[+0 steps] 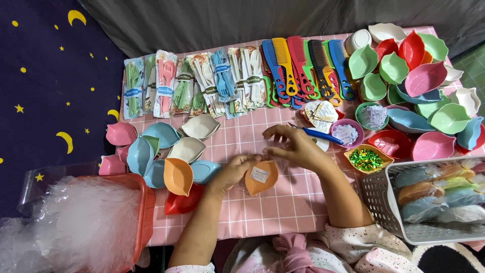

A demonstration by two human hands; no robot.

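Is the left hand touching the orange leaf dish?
Touching: in the head view, the left hand grips the left edge of the orange leaf dish.

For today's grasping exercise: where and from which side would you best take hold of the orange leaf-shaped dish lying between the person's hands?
Probably by the rim of the orange leaf-shaped dish, pinching its two long edges from above near the wide end. It lies flat and hollow-side up, and its thin raised rim offers an edge. The left hand already touches its left edge; the right hand hovers over the top.
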